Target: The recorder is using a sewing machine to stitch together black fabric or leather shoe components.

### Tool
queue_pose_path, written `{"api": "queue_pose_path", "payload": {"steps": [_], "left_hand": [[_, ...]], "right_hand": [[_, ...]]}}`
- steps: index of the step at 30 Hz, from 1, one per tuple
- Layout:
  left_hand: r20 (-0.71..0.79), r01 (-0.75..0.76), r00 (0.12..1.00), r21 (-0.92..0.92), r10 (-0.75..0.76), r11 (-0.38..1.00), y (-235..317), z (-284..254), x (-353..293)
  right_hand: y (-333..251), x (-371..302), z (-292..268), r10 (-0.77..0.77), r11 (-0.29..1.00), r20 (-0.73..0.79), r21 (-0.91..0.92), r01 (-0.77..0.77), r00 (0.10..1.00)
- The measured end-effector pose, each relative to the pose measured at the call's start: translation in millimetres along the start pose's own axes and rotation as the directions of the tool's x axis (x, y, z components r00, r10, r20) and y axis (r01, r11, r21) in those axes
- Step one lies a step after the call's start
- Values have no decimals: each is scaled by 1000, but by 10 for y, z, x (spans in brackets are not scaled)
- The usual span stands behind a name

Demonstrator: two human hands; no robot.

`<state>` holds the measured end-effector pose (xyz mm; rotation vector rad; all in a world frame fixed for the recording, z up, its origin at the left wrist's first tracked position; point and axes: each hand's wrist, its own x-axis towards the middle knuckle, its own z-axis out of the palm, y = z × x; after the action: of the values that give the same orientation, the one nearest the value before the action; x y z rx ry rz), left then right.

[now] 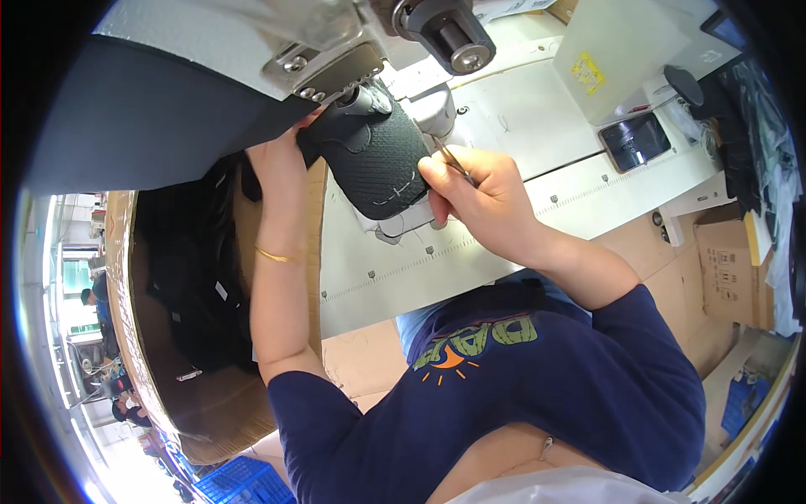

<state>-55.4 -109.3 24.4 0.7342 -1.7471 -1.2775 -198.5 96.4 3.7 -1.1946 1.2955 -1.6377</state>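
A black textured fabric piece (382, 160) with rounded corners lies under the sewing machine head (323, 71). White stitch or chalk marks show near its front edge, and loose thread trails below it. My right hand (487, 197) is closed around slim metal tweezers (453, 160), tips pointing up and left beside the piece's right edge. Its thumb and fingertips are at that edge. My left hand (285, 151) reaches up along the piece's left side. Its fingers are mostly hidden behind the machine head and the black material, so their grip does not show.
The white machine table (504, 227) has a ruler strip along its front. A dark phone-like device (635, 141) lies at right. Left of the table stands an open cardboard box (227, 420) with black pieces inside. A blue crate (243, 483) is below it; another carton (726, 269) stands right.
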Motion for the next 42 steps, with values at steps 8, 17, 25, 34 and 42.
{"api": "queue_pose_path", "payload": {"steps": [8,17,25,34,42], "left_hand": [[508,-775,280,620,814,-120,15,183,-644],[416,-765,322,644,850,-25,-83,279,-521],[352,-715,379,698,856,30,-155,302,-419],[362,-666,405,746,839,0,11,343,-529],[405,-642,408,765,819,-59,323,554,-704]], "right_hand": [[-83,-11,37,-3,999,60,-40,5,998],[-64,137,30,-56,997,-14,-52,55,998],[-34,207,84,2,1000,-44,-4,-2,999],[42,241,141,-66,992,-92,99,75,994],[29,262,41,25,989,-68,149,-15,997]]}}
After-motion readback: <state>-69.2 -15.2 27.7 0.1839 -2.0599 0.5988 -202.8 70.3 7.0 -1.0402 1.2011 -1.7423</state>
